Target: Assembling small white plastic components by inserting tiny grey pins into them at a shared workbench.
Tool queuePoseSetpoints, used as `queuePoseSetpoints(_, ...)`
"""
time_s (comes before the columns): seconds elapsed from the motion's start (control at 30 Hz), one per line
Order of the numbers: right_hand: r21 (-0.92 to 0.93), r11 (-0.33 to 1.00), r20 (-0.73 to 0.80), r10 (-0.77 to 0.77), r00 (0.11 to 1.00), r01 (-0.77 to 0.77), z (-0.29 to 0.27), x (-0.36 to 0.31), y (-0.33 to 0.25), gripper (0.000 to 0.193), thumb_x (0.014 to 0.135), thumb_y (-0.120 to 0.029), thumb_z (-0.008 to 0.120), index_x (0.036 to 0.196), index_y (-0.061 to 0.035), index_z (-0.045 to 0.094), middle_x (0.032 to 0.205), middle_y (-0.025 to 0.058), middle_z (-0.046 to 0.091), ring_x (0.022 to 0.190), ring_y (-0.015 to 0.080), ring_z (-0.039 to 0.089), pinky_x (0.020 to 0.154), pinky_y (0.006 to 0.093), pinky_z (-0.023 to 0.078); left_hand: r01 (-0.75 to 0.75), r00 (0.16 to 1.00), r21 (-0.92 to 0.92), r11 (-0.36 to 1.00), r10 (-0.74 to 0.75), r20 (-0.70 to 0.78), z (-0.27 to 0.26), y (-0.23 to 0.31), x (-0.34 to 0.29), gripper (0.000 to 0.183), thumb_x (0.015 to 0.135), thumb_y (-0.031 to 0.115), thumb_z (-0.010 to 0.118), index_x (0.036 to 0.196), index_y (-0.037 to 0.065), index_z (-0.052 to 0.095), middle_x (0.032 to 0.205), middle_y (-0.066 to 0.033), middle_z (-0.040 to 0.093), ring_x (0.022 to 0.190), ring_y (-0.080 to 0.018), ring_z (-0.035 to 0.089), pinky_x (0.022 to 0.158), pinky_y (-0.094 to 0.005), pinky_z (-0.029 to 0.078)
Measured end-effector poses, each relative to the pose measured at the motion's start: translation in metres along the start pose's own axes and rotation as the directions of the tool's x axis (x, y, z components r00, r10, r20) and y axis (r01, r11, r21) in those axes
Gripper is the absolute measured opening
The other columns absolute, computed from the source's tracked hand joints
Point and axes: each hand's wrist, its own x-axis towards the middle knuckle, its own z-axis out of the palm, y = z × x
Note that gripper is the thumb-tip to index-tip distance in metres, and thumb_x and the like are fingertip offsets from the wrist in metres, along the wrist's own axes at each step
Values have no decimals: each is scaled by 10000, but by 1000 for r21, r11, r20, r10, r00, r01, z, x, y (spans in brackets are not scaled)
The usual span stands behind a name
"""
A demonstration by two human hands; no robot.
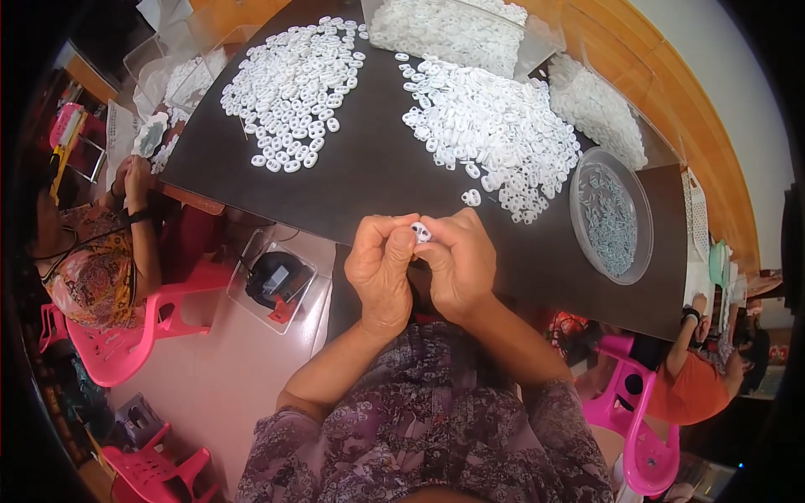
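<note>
Between my two hands, close above the table's near edge, is a small white oval plastic piece with dark openings (421, 232). My left hand (381, 264) pinches it from the left with thumb and forefinger. From the other side, the thumb and fingers of my right hand (459, 260) close on the same piece. Just beyond my fingertips lies a single white piece (471, 198). Farther off spreads a heap of loose white pieces (486, 117), and to its left a pile of white oval two-holed pieces (293, 88).
A round clear tray of small metal screws or pins (610, 220) rests at the right. Clear bins of white parts (449, 38) line the back of the dark table (369, 159). Co-workers sit at left (96, 260) and right (692, 381), near pink chairs (142, 335).
</note>
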Motion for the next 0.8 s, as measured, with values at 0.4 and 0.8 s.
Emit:
queuePoseSetpoints(0.4,34,990,-53,136,989,-135,-3,-3,-10,248,782,-69,669,990,10,561,810,95,564,660,230,494,565,318,408,100,994,-84,991,-104,-44,16,9,-2,180,924,172,564,948,-7,575,830,-8,556,724,-37,474,670,-183,401)
queuePoseSetpoints(0.8,59,984,-164,173,971,-165,3,-7,-18,246,868,-170,604,1023,10,537,907,115,562,756,239,487,652,322,416,33,999,31,999,-33,0,17,13,-8,196,935,187,545,969,-3,577,888,-19,575,788,-45,491,726,-191,411)
